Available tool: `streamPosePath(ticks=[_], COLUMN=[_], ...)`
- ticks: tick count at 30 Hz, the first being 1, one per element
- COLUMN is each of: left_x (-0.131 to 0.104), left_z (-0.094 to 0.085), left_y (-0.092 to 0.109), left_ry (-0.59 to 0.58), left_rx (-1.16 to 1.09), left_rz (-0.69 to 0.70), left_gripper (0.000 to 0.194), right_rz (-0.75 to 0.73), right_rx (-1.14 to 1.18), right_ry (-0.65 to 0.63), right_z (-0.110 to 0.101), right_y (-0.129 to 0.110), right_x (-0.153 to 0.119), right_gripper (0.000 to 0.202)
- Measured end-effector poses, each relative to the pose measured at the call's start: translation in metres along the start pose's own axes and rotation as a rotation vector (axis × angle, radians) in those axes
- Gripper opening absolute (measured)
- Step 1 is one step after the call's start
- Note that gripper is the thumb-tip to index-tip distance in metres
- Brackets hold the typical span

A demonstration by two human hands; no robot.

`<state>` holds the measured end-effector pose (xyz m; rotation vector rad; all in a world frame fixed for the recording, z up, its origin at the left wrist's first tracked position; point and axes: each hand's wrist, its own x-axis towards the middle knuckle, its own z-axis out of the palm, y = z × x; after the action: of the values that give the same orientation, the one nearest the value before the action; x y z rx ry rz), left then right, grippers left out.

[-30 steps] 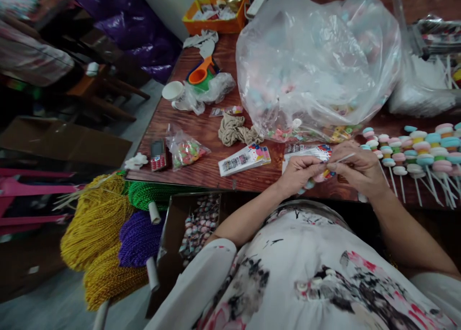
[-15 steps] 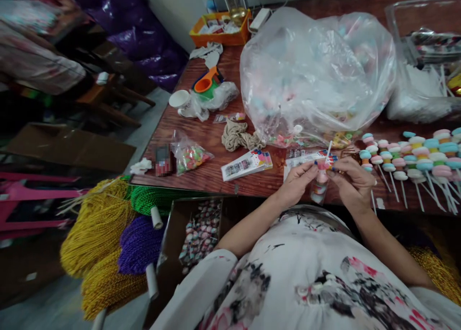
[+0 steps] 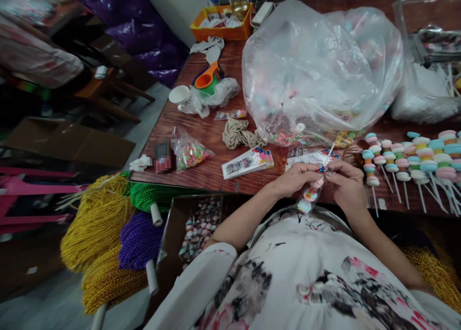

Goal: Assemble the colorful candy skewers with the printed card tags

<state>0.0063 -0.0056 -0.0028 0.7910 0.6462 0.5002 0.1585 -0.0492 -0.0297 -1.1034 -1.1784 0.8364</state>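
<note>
A bagged marshmallow lollipop (image 3: pixel 309 195) hangs between my hands at the table's front edge. Its white stick points up and away, and the candy end tilts down toward my body. My left hand (image 3: pixel 300 177) is closed on the gathered neck of the clear bag. On the other side, my right hand (image 3: pixel 345 181) pinches the same neck, its fingertips meeting those of the left. Whether a tie sits between the fingertips is too small to tell. Just beyond my hands lie printed packets (image 3: pixel 313 155). To the right, several marshmallow lollipops (image 3: pixel 419 157) rest in rows.
A big clear bag of marshmallows (image 3: pixel 320 70) fills the back. Nearer left are a stack of printed bags (image 3: pixel 248 163), a crumpled cloth (image 3: pixel 237 134) and a small candy bag (image 3: pixel 190 154). Below the edge stand a box of lollipops (image 3: pixel 201 229) and yellow cord bundles (image 3: pixel 95 224).
The lollipop has tilted, its lower end swinging left toward my body. My fingertips have drawn closer together at the bag's neck. The view has shifted slightly.
</note>
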Motion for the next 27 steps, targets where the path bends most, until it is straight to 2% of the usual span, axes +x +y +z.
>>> streamPosePath(ticks=[2, 4, 5, 8, 12, 14, 15, 16, 19, 21, 22, 23, 24, 25, 27], left_x=[0.001, 0.0, -0.002, -0.006, -0.011, -0.013, -0.014, -0.016, -0.022, -0.025, -0.026, -0.026, -0.027, -0.027, -0.027], left_z=[-0.001, -0.003, -0.005, -0.01, -0.017, -0.018, -0.018, -0.016, -0.01, -0.007, -0.008, -0.01, -0.013, -0.017, -0.027], left_y=[-0.002, -0.005, -0.006, -0.004, 0.005, 0.01, 0.011, 0.012, 0.01, 0.006, 0.004, 0.003, 0.003, 0.003, 0.003], left_ry=[0.04, 0.041, 0.021, -0.128, -0.422, -0.49, -0.48, -0.434, -0.2, -0.075, -0.029, 0.004, 0.023, 0.02, -0.074], left_rx=[-0.063, -0.096, -0.094, -0.026, 0.108, 0.278, 0.434, 0.638, 1.336, 1.601, 1.623, 1.573, 1.456, 1.285, 0.859], left_rz=[-0.025, -0.054, -0.073, -0.156, -0.25, -0.213, -0.157, -0.08, 0.191, 0.325, 0.368, 0.384, 0.366, 0.311, 0.08], left_gripper=[0.023, 0.021, 0.023, 0.032, 0.042, 0.037, 0.032, 0.027, 0.019, 0.018, 0.019, 0.019, 0.021, 0.024, 0.031], right_rz=[-0.057, -0.289, -0.438, -0.8, -1.026, -0.985, -0.903, -0.791, -0.38, -0.162, -0.123, -0.148, -0.235, -0.362, -0.644], right_rx=[-0.157, -0.449, -0.613, -0.946, -0.976, -1.037, -1.084, -1.124, -1.128, -1.07, -1.062, -1.067, -1.078, -1.089, -1.062], right_ry=[-0.012, -0.091, -0.182, -0.516, -0.712, -0.797, -0.833, -0.858, -0.926, -0.98, -0.961, -0.915, -0.847, -0.777, -0.678], right_z=[-0.004, -0.012, -0.018, -0.033, -0.039, -0.036, -0.033, -0.029, -0.019, -0.015, -0.014, -0.013, -0.013, -0.013, -0.013], right_y=[-0.004, -0.014, -0.019, -0.035, -0.047, -0.05, -0.05, -0.049, -0.043, -0.039, -0.039, -0.039, -0.041, -0.043, -0.047], right_x=[0.0, 0.002, 0.005, 0.018, 0.029, 0.029, 0.028, 0.028, 0.033, 0.037, 0.038, 0.037, 0.035, 0.032, 0.023], right_gripper=[0.011, 0.026, 0.032, 0.038, 0.025, 0.021, 0.021, 0.022, 0.023, 0.027, 0.029, 0.029, 0.026, 0.022, 0.022])
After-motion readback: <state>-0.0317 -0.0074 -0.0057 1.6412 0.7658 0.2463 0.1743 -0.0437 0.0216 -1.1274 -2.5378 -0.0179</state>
